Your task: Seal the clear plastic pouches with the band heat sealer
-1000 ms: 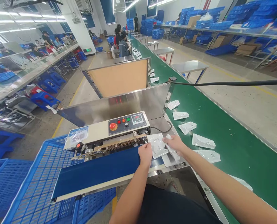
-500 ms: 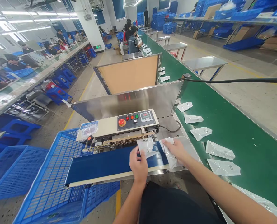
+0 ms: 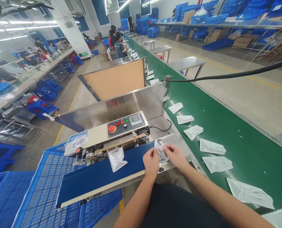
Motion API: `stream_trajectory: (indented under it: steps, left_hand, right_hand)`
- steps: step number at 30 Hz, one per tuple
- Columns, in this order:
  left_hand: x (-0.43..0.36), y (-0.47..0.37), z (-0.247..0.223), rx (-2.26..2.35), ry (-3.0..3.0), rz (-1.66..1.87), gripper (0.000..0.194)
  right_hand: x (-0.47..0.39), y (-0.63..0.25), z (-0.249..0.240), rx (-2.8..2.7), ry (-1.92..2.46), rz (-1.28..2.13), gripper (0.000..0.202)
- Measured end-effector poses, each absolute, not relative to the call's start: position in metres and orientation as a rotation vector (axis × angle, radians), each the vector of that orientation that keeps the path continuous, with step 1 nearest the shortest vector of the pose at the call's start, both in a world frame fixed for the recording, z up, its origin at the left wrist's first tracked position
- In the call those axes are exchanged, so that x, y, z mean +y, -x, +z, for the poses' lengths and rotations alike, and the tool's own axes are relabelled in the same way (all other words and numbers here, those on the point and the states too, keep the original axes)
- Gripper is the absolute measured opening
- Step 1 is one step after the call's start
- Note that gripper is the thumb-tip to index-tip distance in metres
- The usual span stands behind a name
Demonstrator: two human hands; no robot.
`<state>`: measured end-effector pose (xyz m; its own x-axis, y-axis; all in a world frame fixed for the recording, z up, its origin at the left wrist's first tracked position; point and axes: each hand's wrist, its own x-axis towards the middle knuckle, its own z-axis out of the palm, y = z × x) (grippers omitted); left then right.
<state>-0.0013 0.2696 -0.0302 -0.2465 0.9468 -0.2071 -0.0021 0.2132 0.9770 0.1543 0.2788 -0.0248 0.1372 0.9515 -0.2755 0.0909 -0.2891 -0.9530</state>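
Both my hands pinch one small white plastic pouch (image 3: 161, 151) above the right end of the blue belt (image 3: 93, 177). My left hand (image 3: 151, 161) grips its left side, fingers closed. On the right side, my right hand (image 3: 176, 155) holds it between thumb and fingers. Another white pouch (image 3: 116, 159) lies on the blue belt, its top edge at the sealing machine (image 3: 103, 133). Several white pouches, one of them (image 3: 212, 146) near the middle of the row, lie on the green conveyor (image 3: 226, 126) to the right.
A large blue crate (image 3: 38, 190) stands under the belt's left end. Behind the machine rises a metal panel (image 3: 122, 104), with a tan board (image 3: 119, 79) beyond. A black cable (image 3: 217, 77) crosses over the green conveyor. People sit further back along the conveyor.
One pouch has left my left hand and now lies on the blue belt at the machine. My left hand has joined my right hand at the other pouch. The view has shifted right.
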Motion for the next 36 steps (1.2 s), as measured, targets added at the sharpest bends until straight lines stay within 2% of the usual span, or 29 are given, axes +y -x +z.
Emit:
stream_trajectory:
  steps: [5, 10, 20, 23, 26, 29, 31, 32, 34, 36]
  left_hand:
    - [0.299, -0.007, -0.043, 1.618, -0.646, 1.154, 0.027]
    - [0.318, 0.001, -0.051, 1.609, -0.499, 1.209, 0.029]
    - [0.310, 0.065, -0.053, 1.738, -0.381, 1.370, 0.034]
    - [0.289, 0.080, -0.049, 1.809, -0.469, 1.405, 0.034]
    - [0.270, 0.092, -0.049, 1.996, -0.679, 1.639, 0.036]
    - [0.269, 0.092, -0.053, 1.944, -0.880, 1.748, 0.031]
    - [0.274, 0.077, -0.052, 1.845, -0.940, 1.759, 0.028]
    - [0.277, 0.065, -0.050, 1.792, -0.963, 1.747, 0.027]
    - [0.283, 0.036, -0.043, 1.699, -1.011, 1.687, 0.029]
    - [0.288, 0.005, -0.033, 1.621, -1.043, 1.621, 0.033]
  right_hand:
    - [0.309, -0.171, -0.031, -0.893, 1.766, 1.192, 0.045]
    - [0.335, -0.153, -0.028, -0.832, 1.753, 1.208, 0.033]
    - [0.340, -0.099, -0.037, -0.961, 1.572, 1.440, 0.040]
    - [0.305, -0.159, -0.040, -0.964, 1.591, 1.271, 0.050]
    - [0.238, -0.275, -0.059, -0.805, 1.903, 0.765, 0.055]
    - [0.137, -0.403, -0.086, -0.279, 2.355, 0.208, 0.056]
    - [0.064, -0.469, -0.106, 0.247, 2.544, -0.007, 0.068]
    - [0.031, -0.494, -0.115, 0.521, 2.564, -0.060, 0.075]
    - [-0.021, -0.529, -0.133, 0.708, 2.563, 0.006, 0.082]
    - [-0.054, -0.548, -0.147, 0.627, 2.543, 0.154, 0.069]
